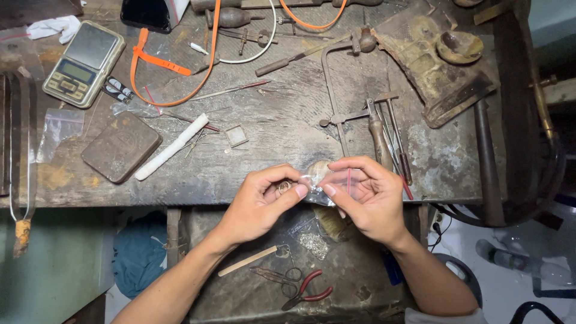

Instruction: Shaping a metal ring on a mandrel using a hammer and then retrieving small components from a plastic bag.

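My left hand [264,201]: fingers pinched narrow on small metal ring [284,187], held above front edge of workbench [270,129]. My right hand [366,195]: thumb and forefinger pinching clear plastic bag [336,186], mouth just beside ring. Saw frame [336,90] behind hands. Red-handled pliers [309,291] on lower tray.

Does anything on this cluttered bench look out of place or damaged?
Nothing looks spilled or broken. The wooden bench top is worn and stained, with tools scattered across it. The left hand holds a small ring; the right hand pinches a clear plastic bag.
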